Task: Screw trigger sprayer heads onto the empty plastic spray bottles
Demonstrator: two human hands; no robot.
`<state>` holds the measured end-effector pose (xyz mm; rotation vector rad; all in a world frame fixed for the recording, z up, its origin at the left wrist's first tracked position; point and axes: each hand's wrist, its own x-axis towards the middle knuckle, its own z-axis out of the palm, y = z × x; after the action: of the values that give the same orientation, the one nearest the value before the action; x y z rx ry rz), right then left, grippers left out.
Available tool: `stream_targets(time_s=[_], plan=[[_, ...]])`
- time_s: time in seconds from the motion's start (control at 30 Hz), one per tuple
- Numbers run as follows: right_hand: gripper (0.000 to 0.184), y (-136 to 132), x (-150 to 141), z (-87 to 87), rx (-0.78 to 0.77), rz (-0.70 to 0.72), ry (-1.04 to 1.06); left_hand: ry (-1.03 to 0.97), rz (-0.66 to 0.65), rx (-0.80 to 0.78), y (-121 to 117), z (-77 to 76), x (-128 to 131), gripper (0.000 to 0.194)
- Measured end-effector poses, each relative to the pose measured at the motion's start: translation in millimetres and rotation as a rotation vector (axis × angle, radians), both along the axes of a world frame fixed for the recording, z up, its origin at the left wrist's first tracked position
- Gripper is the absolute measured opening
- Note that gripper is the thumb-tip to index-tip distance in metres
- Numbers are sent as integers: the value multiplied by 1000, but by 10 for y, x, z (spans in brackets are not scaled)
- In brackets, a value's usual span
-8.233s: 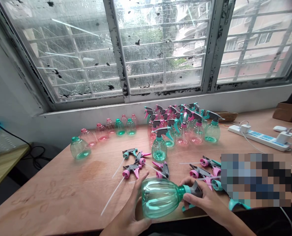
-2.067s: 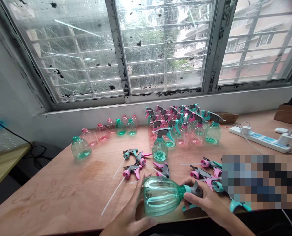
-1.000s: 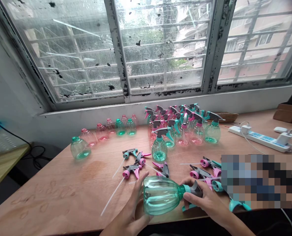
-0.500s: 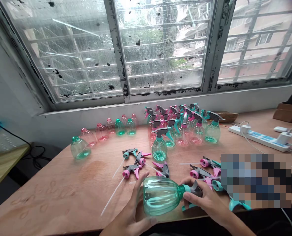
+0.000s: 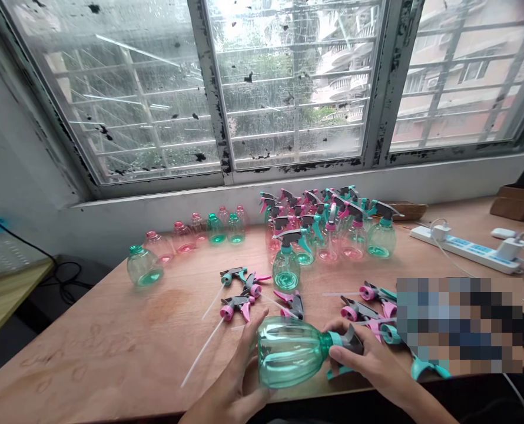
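Observation:
A clear green spray bottle (image 5: 288, 351) lies on its side at the near edge of the wooden table (image 5: 112, 335). My left hand (image 5: 238, 377) cups the bottle's round body from below, fingers curled around it. My right hand (image 5: 368, 358) grips the grey and teal trigger head (image 5: 348, 341) at the bottle's neck. Loose trigger heads with white dip tubes (image 5: 238, 294) lie just beyond the bottle, and several more (image 5: 368, 306) lie to the right.
Several finished spray bottles (image 5: 328, 227) stand grouped at the back by the window wall. Capless pink and green bottles (image 5: 191, 232) stand in a row to their left. A white power strip (image 5: 469, 250) with cables lies at the right, near a cardboard box (image 5: 516, 203).
Almost nothing differs. Both hands keep their hold on the bottle and trigger head; my left-hand fingers shift slightly on the bottle's body.

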<state>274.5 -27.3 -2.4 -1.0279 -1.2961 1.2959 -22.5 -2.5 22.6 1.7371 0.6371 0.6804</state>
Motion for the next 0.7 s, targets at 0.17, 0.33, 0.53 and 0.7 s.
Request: stream_targets(time_s=[0.17,0.33,0.53,0.7], plan=[[39,2,0,-1,4,-1,-9,-15,-9,-8,3,-33,-6,85],[39,5,0,3,5,2,-11,10,3,0,-4,44,5,102],[39,5,-7,19,5,-5,-15,40,18,-8,-7,69,1,96],[40,4,-2,29,-4,-10,-12,-9,17,0,-22,29,26,90]])
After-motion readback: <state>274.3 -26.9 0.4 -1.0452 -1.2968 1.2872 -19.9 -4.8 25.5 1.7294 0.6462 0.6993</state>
